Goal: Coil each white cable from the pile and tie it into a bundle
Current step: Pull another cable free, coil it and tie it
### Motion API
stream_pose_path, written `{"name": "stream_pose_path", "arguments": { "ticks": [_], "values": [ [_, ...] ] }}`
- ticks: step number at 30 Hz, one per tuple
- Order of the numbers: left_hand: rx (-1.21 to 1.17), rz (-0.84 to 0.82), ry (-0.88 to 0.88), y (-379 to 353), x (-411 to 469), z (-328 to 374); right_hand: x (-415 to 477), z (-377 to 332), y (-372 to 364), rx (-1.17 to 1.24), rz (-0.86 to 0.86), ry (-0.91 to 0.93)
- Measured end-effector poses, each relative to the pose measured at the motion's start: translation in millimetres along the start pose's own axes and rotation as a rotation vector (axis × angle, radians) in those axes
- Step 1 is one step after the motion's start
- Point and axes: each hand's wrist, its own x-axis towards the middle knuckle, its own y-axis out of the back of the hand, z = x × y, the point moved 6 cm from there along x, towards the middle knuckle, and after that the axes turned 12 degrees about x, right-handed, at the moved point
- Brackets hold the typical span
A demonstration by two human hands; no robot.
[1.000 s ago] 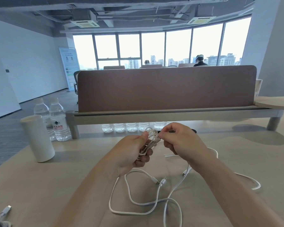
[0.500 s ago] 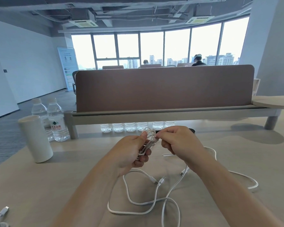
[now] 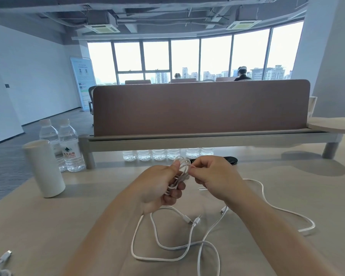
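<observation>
My left hand [image 3: 157,186] grips a small coil of white cable [image 3: 182,170] above the wooden desk, thumb pressed on top of the loops. My right hand [image 3: 213,176] pinches a thin piece at the coil's right side with thumb and forefinger; what it pinches is too small to tell. Below my hands, loose white cables [image 3: 177,244] lie in tangled loops on the desk, with several plug ends [image 3: 195,221] showing. One more white cable [image 3: 283,212] curves off to the right.
A white cylinder [image 3: 45,168] stands at the left with two water bottles [image 3: 69,148] behind it. A brown divider panel [image 3: 199,106] on a raised shelf crosses the desk's back. A dark flat object [image 3: 227,160] lies behind my hands. Another cable end [image 3: 2,259] shows at bottom left.
Both hands stay together on the coil; my right fingers have shifted slightly at its side. The view has drifted a little.
</observation>
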Motion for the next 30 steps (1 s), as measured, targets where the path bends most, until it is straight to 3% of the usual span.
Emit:
{"name": "stream_pose_path", "arguments": {
  "ticks": [13, 25, 30],
  "values": [
    [-0.103, 0.068, 0.004, 9.1, 4.4, -0.6, -4.4, -4.4, -14.0, -0.136, -0.070, 0.031],
    [-0.028, 0.113, -0.109, 11.2, 0.8, 9.8, -10.0, 4.9, -21.0, 0.282, -0.224, -0.186],
    [-0.026, 0.097, -0.125, 7.9, -1.3, 12.0, -10.5, 9.7, -22.0, 0.284, -0.314, -0.221]
  ]
}}
